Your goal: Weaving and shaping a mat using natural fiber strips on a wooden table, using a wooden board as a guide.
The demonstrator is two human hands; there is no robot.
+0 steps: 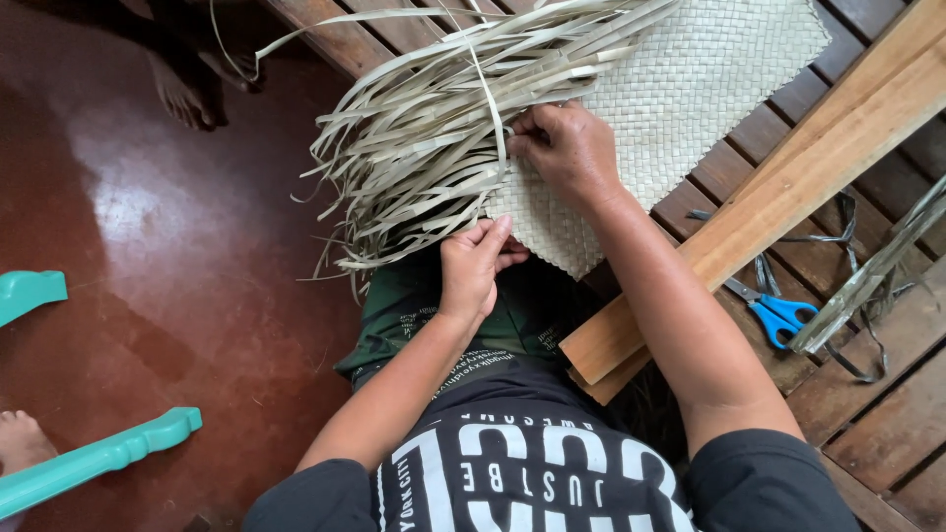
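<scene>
We see the woven mat (690, 89) spread across the slatted wooden platform (867, 414), its finished corner hanging at our lap. The left hand (471, 264) pinches the mat's lower edge, fingers closed on it. The right hand (564, 148) at 12 o'clock presses closed fingers on the loose strips (424, 148), which fan out toward 10 o'clock over open red floor (177, 256). A wooden plank (788, 187) hems us in at 3 o'clock, blue-handled scissors (774, 313) beyond it. Someone's bare foot (182, 94) stands at 11 o'clock.
</scene>
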